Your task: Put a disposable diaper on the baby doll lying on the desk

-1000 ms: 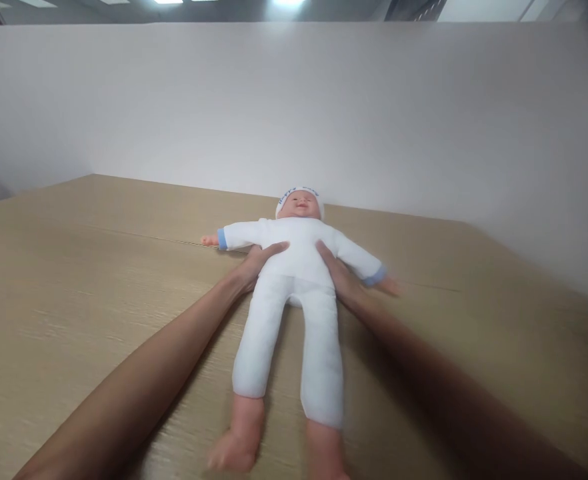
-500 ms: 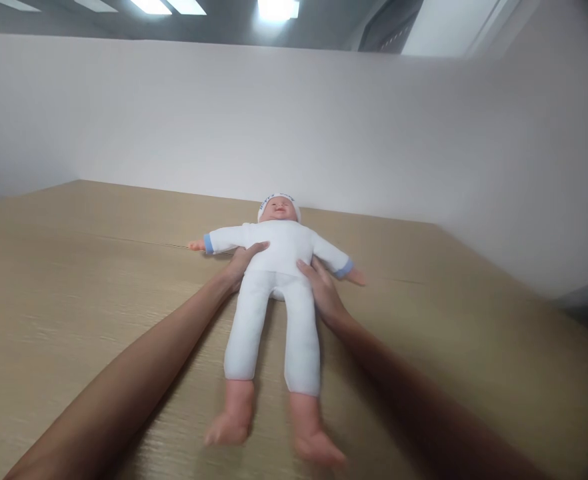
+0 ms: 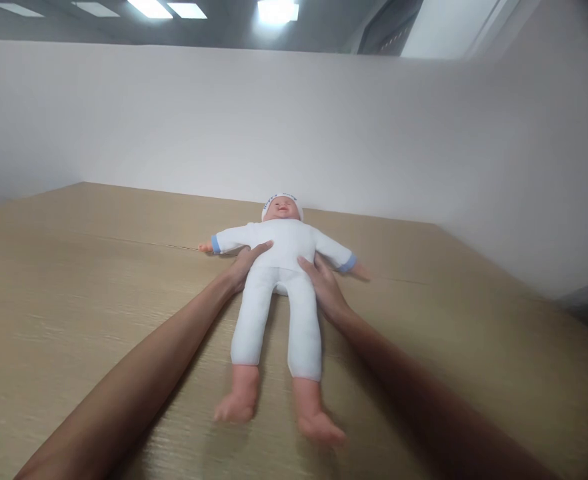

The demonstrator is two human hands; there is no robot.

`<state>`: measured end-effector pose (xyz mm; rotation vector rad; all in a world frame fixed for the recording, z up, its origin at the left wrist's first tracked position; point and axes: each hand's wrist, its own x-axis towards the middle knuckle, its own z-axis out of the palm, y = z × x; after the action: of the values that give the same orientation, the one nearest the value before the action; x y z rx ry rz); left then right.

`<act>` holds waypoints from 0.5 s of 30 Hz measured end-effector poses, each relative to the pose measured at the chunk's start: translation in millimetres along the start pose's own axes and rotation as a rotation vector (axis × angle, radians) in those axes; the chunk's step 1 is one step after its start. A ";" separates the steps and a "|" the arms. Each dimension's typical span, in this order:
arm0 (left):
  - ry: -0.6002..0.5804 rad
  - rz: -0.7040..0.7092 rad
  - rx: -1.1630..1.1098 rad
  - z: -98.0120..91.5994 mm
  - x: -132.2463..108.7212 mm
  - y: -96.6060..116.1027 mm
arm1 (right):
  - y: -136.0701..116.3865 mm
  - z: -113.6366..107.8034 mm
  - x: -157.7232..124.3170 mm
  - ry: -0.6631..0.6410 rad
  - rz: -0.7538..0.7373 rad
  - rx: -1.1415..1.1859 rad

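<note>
A baby doll [image 3: 283,243] in a white suit with blue cuffs and a white lettered cap lies on its back, its head toward the far wall and its bare feet toward me. My left hand [image 3: 244,267] grips the left side of its waist, thumb on the belly. On the right side, my right hand [image 3: 325,285] holds the waist in the same way, thumb on top. The fingers beneath the doll are mostly hidden. Both doll arms stretch out sideways, and its legs are slightly apart.
The doll is over a wooden table [image 3: 99,287] with a thin seam across it. A pale wall [image 3: 274,120] stands behind the table's far edge, with lit ceiling panels above it. Something dark shows beyond the right edge.
The doll's feet have moved away from me, and its body has shifted slightly right. Both hands keep their hold on its waist.
</note>
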<state>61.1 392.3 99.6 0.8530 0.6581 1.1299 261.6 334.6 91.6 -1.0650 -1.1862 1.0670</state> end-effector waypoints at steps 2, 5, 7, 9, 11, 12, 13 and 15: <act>0.005 0.014 0.012 -0.9 0.3 -1.2 | 1.9 -0.1 1.7 0.003 -0.004 0.013; 0.005 0.014 0.032 -4.3 3.3 -3.4 | 3.7 -1.3 4.1 0.001 0.000 0.015; 0.004 0.003 0.037 -6.8 5.6 -4.3 | 4.1 -2.2 5.9 -0.022 0.003 0.035; 0.003 0.000 0.033 -8.4 6.7 -4.3 | 4.5 -2.5 7.7 -0.040 -0.001 0.060; -0.008 0.003 0.025 -8.7 6.6 -3.7 | 5.0 -2.4 9.4 -0.046 -0.002 0.075; -0.014 0.005 0.021 -8.5 6.2 -3.2 | 5.3 -2.3 10.0 -0.046 0.001 0.079; -0.018 0.004 0.018 -8.1 5.9 -2.9 | 5.7 -2.2 10.5 -0.044 0.006 0.080; -0.009 0.001 0.017 -7.5 5.5 -2.5 | 6.2 -2.3 11.0 -0.036 0.014 0.070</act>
<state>58.0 398.8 93.3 0.8728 0.6604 1.1221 264.3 346.3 87.2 -1.0046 -1.1632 1.1351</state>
